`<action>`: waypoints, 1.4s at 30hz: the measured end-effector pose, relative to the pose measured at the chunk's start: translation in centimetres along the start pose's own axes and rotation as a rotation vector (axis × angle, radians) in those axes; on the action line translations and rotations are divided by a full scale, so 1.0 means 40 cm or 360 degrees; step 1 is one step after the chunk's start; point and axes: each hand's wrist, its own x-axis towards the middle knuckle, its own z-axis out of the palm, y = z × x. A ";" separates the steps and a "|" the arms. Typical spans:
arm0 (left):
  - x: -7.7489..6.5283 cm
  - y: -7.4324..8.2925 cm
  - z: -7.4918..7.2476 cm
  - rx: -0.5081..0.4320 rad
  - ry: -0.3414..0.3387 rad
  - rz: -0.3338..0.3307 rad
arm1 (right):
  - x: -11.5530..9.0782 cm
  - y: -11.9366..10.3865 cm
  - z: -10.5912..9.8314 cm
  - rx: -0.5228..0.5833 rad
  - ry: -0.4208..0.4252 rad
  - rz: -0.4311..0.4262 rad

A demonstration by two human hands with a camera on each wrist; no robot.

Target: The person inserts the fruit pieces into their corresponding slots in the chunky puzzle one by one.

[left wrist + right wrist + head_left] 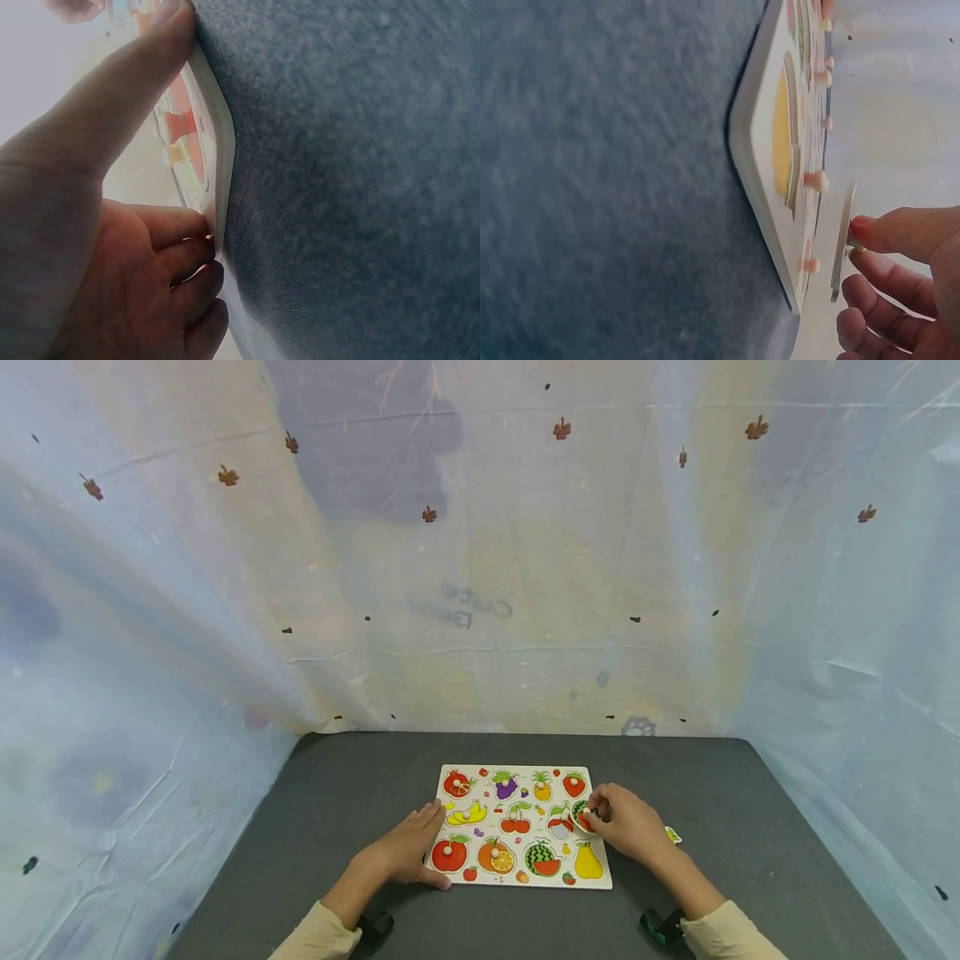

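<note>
A white wooden fruit puzzle board (pixel 491 881) lies on the dark tabletop. My left hand (pixel 408 845) rests at its left side, the fingers touching the left edge and the thumb at the near left corner. In the left wrist view the fingertips (pixel 202 292) meet the board's rim. My right hand (pixel 630 822) pinches a watermelon puzzle piece (pixel 579 814) between thumb and finger above the board's right side. The right wrist view shows the piece (pixel 843 244) edge-on, held by its knob, apart from the board.
Knobbed pieces such as the red apple (pixel 448 853) and the orange (pixel 495 856) sit in the board. The pear space (pixel 588 862) shows no knob. Another small piece (pixel 672 835) lies partly hidden behind my right wrist. A patterned curtain (pixel 480 568) surrounds the table (pixel 360 777).
</note>
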 end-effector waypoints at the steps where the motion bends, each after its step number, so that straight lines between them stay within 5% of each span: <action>1: 0.000 -0.001 0.000 0.0000 -0.0001 0.0001 | 0.000 -0.001 0.003 -0.0001 -0.0001 -0.0010; 18: -0.004 0.006 -0.006 -0.0021 -0.0026 -0.0018 | -0.017 -0.041 0.029 -0.0016 -0.0067 -0.0087; 42: 0.012 -0.024 0.014 -0.0023 -0.0030 0.0013 | -0.038 -0.094 0.081 -0.0010 -0.0108 -0.0477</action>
